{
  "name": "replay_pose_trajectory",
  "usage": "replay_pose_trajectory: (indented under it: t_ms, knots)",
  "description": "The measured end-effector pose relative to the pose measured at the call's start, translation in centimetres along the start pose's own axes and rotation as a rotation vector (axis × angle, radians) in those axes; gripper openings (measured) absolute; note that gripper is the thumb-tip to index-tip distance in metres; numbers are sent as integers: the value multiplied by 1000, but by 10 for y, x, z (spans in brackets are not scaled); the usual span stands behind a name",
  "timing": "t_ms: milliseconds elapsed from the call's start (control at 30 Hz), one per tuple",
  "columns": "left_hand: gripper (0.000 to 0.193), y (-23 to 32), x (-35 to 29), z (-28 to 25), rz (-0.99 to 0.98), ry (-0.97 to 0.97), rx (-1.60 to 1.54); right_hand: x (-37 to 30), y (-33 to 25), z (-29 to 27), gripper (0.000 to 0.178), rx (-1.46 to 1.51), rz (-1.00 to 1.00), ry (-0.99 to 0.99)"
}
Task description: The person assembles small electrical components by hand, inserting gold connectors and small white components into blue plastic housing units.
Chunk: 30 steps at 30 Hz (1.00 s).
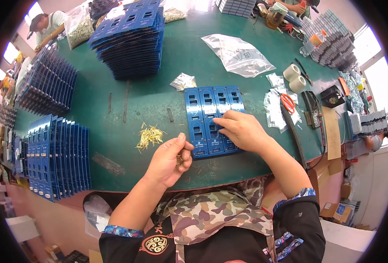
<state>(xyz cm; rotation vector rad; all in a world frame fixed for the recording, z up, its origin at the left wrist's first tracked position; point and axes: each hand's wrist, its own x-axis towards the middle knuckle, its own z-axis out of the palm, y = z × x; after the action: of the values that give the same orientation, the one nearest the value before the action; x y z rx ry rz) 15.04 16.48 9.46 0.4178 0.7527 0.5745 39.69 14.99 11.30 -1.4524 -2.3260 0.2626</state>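
A blue circuit-board panel [207, 147], divided into several sections with dark cut-outs, lies flat on the green table in front of me. Over its middle, my right hand [243, 130] has thumb and fingertips brought together at the surface; whatever they pinch is too small to make out. Just left of the panel, my left hand [167, 160] is curled closed, palm partly up, around a few thin brass-coloured pins [179, 160]. Beyond that hand a loose heap of the same pins [150, 137] rests on the table.
Tall stacks of blue panels [130, 48] stand far left, with racked panels [60, 153] at the left edge. A clear plastic bag [237, 55] lies beyond my panel. Tape rolls [297, 83], orange-handled scissors [287, 103] and a black bar [293, 138] are right. Other people work across the table.
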Motion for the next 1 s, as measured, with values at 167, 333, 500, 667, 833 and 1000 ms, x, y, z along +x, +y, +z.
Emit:
replay_pose_trajectory:
  t_ms: [167,333,500,667,833,1000]
  knots:
    - [32,4,-1,-2,-20,20,-66,-10,-5,-4,21,12,16,63]
    - [28,2,0,-3,-27,33,-111,-10,-9,1,18,-157,-26,51]
    - [28,3,-1,-4,-20,37,-103,-10,-12,0,20,-233,-54,57]
    - [28,3,-1,-3,-16,35,-110,-14,-13,-2,22,-244,-41,118]
    - [27,2,-1,-6,-20,22,-117,-14,-19,-1,25,-232,-44,85]
    - [27,3,-1,-5,-24,13,-105,-14,-16,1,25,-224,-26,125]
